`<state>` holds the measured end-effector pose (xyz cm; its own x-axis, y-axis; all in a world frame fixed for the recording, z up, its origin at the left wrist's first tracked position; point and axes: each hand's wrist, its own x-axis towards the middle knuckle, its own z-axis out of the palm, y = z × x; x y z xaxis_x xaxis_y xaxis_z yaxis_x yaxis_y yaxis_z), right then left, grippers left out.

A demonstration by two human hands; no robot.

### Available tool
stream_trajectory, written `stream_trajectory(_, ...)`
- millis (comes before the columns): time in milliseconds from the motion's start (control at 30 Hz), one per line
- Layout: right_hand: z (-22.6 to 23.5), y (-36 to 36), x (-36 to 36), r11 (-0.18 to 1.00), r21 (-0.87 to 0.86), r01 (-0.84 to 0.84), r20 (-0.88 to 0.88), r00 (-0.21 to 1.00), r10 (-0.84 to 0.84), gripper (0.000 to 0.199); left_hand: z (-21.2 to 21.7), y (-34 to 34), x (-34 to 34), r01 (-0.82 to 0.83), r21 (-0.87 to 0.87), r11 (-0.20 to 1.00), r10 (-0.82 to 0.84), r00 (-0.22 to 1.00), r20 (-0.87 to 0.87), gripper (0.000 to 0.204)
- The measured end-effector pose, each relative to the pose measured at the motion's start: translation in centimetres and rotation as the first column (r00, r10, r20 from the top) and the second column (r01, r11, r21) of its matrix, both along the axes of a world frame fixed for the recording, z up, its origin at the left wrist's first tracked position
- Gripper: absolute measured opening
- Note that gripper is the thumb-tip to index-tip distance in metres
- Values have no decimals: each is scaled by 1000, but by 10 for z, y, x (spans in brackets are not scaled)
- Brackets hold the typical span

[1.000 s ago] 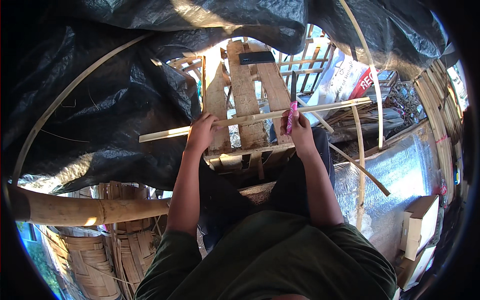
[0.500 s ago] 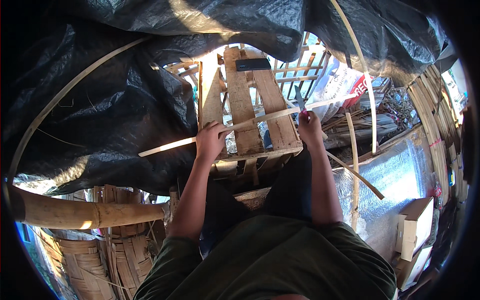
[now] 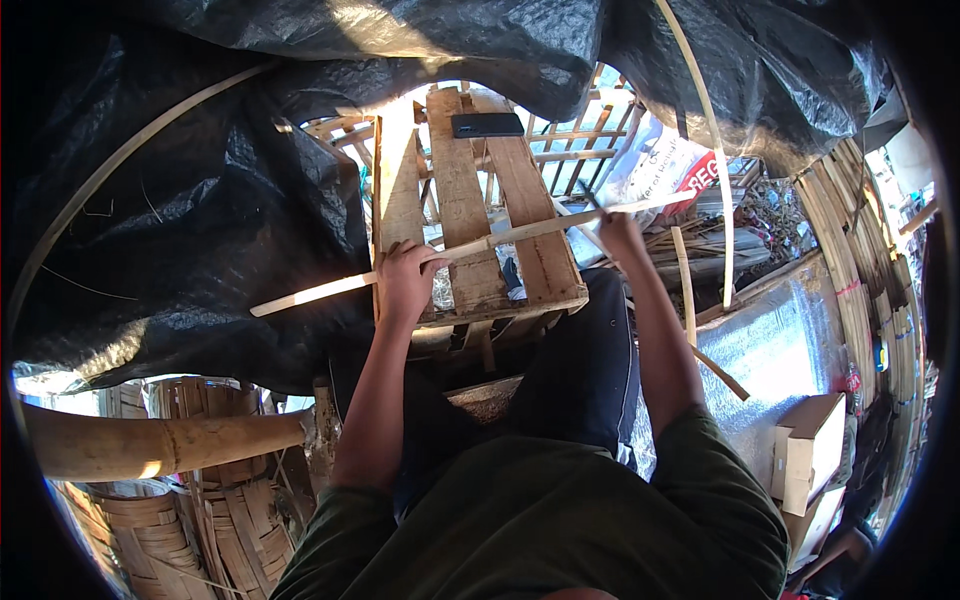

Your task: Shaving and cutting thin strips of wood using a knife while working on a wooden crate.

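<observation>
A long pale bamboo strip (image 3: 530, 230) lies slantwise across a slatted wooden crate-like bench (image 3: 555, 265), its right end higher in the picture. My left hand (image 3: 405, 280) is closed round the strip near the bench's left side, leaving a length sticking out over the black sheeting. At the right side, my right hand (image 3: 622, 235) grips a knife (image 3: 592, 198). Its dark blade shows only as a thin sliver beside the strip, and my fingers hide the handle. My right fist is against or just under the strip; which one I cannot tell.
A dark phone (image 3: 487, 125) rests on the bench's far end. Black plastic sheeting (image 3: 200, 220) hangs left and above. A thick bamboo pole (image 3: 170, 445) and woven baskets (image 3: 150, 530) are at lower left. Cardboard boxes (image 3: 808, 450) and silver foil sheeting (image 3: 750, 340) are at right.
My right hand and the knife have turned, so less of the blade shows now. The whole view has shifted slightly, and my right leg shows more. My left hand keeps its grip.
</observation>
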<state>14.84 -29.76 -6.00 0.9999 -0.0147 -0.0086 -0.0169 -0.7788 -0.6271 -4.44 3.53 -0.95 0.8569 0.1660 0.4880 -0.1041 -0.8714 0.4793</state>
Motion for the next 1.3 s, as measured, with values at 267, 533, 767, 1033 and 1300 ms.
stream_trajectory(267,29,-8,-4,997,-49,65,-82,994,-69,48,1,0,-1,-25,-21,999,24,998,-60,15)
stream_trajectory(533,19,2,4,982,-163,-100,-87,992,87,48,3,-1,0,8,1,1000,-8,1000,30,16)
stream_trajectory(767,23,9,-3,973,-196,-123,101,984,145,49,2,0,0,-9,-69,998,7,1000,-30,14)
stream_trajectory(1033,33,22,-9,970,-210,-125,-77,991,111,40,0,-1,-1,-23,14,1000,23,1000,1,15)
stream_trajectory(1300,31,24,-14,973,-189,-135,-104,988,117,40,-4,-2,-4,-77,35,996,79,996,-44,18)
